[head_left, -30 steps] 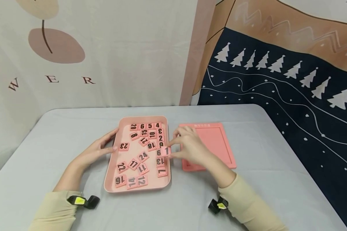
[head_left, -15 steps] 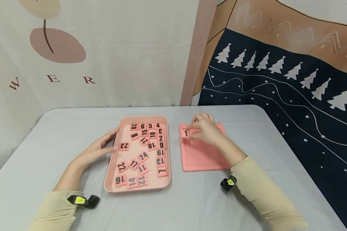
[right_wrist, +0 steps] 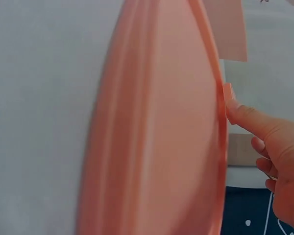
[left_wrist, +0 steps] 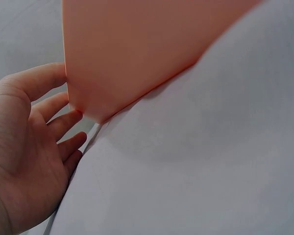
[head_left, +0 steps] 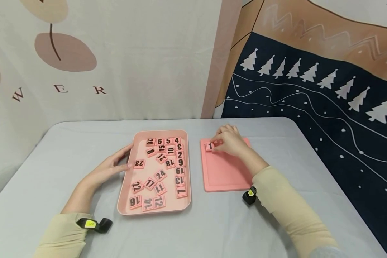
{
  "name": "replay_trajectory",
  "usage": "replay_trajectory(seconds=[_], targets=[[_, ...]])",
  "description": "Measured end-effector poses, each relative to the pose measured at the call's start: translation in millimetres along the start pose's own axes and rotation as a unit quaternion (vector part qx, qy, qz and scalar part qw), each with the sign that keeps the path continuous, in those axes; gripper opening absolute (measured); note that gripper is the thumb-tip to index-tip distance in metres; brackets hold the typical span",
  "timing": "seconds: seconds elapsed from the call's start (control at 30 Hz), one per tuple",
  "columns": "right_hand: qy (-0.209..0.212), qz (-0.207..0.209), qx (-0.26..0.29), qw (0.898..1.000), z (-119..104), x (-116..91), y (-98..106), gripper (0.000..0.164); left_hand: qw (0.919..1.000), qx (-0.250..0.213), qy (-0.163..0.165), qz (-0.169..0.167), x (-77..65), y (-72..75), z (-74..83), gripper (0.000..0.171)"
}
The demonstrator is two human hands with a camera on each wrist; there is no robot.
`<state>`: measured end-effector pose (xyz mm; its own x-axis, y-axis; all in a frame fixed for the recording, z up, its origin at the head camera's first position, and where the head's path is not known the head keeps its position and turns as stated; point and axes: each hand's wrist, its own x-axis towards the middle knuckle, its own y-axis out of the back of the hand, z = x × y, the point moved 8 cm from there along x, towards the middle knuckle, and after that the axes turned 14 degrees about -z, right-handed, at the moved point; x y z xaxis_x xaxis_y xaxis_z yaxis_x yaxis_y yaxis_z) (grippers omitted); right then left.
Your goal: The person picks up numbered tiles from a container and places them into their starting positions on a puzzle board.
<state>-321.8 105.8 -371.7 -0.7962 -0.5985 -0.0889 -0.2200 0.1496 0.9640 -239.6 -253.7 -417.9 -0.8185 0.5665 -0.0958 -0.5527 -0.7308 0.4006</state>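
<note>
My right hand (head_left: 229, 142) pinches a pink number tile (head_left: 209, 146) marked 1 at the upper left corner of a flat pink puzzle frame (head_left: 227, 173). In the right wrist view the tile (right_wrist: 229, 104) stands out at the frame's edge, at the tip of the finger. My left hand (head_left: 107, 169) rests against the left side of a pink tray (head_left: 148, 168), its fingers fairly straight. The left wrist view has those fingertips touching the tray's outer wall (left_wrist: 127, 54). Several number tiles (head_left: 160, 175) lie in the tray, some turned sideways or upside down.
Both tray and frame lie on a pale grey cloth-covered table (head_left: 213, 225), with a narrow gap between them. A pale curtain (head_left: 142, 71) hangs behind, and a dark cloth with white trees (head_left: 296, 96) hangs at the right. Each wrist bears a small black camera (head_left: 104, 225).
My right hand has carried the 1 tile from the tray's right edge over to the frame's upper left corner, then shifted it slightly. My left hand has stayed at the tray.
</note>
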Motion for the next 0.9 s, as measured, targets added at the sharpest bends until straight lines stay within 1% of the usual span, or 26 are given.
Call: replay_trajectory(seconds=[0.3,0.5,0.63,0.77,0.9], targets=[[-0.012,0.008,-0.002,1.0,2.1,1.2,-8.0,0.032,1.0,0.001,-0.002,0.0,0.4,-0.4,-1.1,0.073],[-0.021,0.0,-0.03,0.999,-1.4,-0.1,-11.2,0.032,1.0,0.0,0.0,0.002,-0.8,-0.2,-1.8,0.074],[-0.016,-0.002,-0.048,0.999,-5.9,-1.5,-11.1,0.034,1.0,0.0,0.005,0.003,-1.4,-0.7,-2.4,0.074],[-0.01,0.021,-0.039,0.999,-9.7,-3.5,-3.3,0.035,1.0,-0.001,0.009,0.004,-1.1,-1.2,-2.4,0.074],[-0.004,0.059,-0.007,0.998,-16.8,-4.9,13.0,0.033,1.0,-0.003,0.008,0.004,-1.0,-0.8,-1.5,0.074]])
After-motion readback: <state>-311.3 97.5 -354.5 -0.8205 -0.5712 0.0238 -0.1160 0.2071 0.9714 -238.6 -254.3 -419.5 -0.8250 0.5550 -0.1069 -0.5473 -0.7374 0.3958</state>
